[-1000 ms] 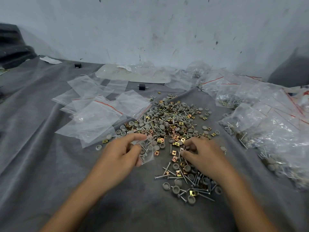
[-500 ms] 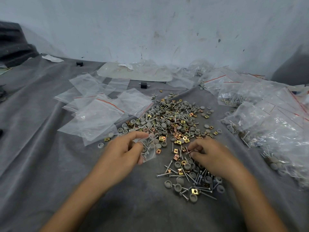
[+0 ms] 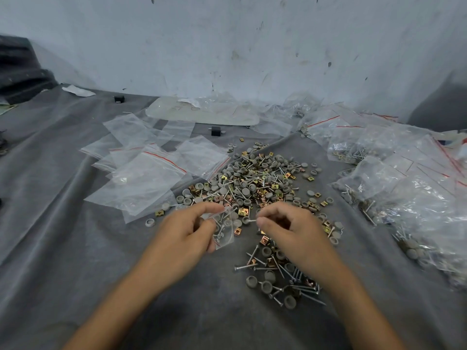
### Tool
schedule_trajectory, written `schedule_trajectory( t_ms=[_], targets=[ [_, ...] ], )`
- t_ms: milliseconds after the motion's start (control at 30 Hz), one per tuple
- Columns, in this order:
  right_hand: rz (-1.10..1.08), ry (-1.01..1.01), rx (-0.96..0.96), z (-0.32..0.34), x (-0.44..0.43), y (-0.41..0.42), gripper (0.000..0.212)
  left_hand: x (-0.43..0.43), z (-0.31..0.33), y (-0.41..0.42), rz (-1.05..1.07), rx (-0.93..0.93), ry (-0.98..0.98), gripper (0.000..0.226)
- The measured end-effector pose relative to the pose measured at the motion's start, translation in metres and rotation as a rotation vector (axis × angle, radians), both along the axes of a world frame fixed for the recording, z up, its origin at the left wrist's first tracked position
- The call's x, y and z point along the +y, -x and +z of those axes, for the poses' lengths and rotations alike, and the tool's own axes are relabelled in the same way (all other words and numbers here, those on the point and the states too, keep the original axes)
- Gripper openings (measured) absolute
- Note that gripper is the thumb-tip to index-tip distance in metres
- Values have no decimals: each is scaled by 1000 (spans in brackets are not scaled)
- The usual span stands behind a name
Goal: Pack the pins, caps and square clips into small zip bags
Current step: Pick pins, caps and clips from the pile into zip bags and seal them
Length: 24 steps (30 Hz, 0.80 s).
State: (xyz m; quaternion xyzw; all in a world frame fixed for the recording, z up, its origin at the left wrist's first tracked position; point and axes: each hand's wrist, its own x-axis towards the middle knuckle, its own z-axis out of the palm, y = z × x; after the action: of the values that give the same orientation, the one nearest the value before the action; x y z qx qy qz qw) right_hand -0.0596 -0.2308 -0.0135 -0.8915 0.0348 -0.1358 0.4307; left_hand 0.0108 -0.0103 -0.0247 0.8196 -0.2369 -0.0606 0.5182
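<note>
Grey cloth (image 3: 63,248) covered the worktop as far as a scuffed pale wall (image 3: 252,46). Centre: the left hand (image 3: 187,233) pinched a small zip bag (image 3: 225,233) between thumb and fingers, its upper edge apparently turned toward the right hand (image 3: 290,231). Several pins lay inside the bag; whether caps or clips did too could not be told through the film. The right hand, fingers curled, gripped a single pin (image 3: 250,220) between thumb and forefinger, roughly level and aimed at the bag, just beside it. Holding the bag close to the supply presumably kept each transfer short.

Behind the hands lay the main heap (image 3: 255,183) of mixed grey caps, brass-coloured square clips and pins. A smaller scatter (image 3: 280,276) lay beside the right wrist, within easy reach. Left of the heap, empty zip bags (image 3: 151,173) overlapped in a loose fan with their red seal lines showing, on the side of the hand that held the bag. Filled bags (image 3: 404,193) were piled well apart at the right, probably so that finished work stayed separate from loose stock.

Judged from the size of the heap, much packing remained. The thin film and the pin's point suggested the likeliest faults: a snagged or pierced bag, or a pin missing the opening.
</note>
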Motion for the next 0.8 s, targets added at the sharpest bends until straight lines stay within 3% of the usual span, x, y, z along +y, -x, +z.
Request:
schedule_trajectory(
  t_ms=[200,567,800],
  targets=[
    [63,-169,-35,-10,42,-3,16,-1,1,0,-3,-11,21,26],
    [192,-126,-52,-12,44,-3,29,-2,-3,-1,11,2,51,29],
    [37,-158,-113,-4,18,-5,25,1,-4,-5,14,33,83,32]
  ],
)
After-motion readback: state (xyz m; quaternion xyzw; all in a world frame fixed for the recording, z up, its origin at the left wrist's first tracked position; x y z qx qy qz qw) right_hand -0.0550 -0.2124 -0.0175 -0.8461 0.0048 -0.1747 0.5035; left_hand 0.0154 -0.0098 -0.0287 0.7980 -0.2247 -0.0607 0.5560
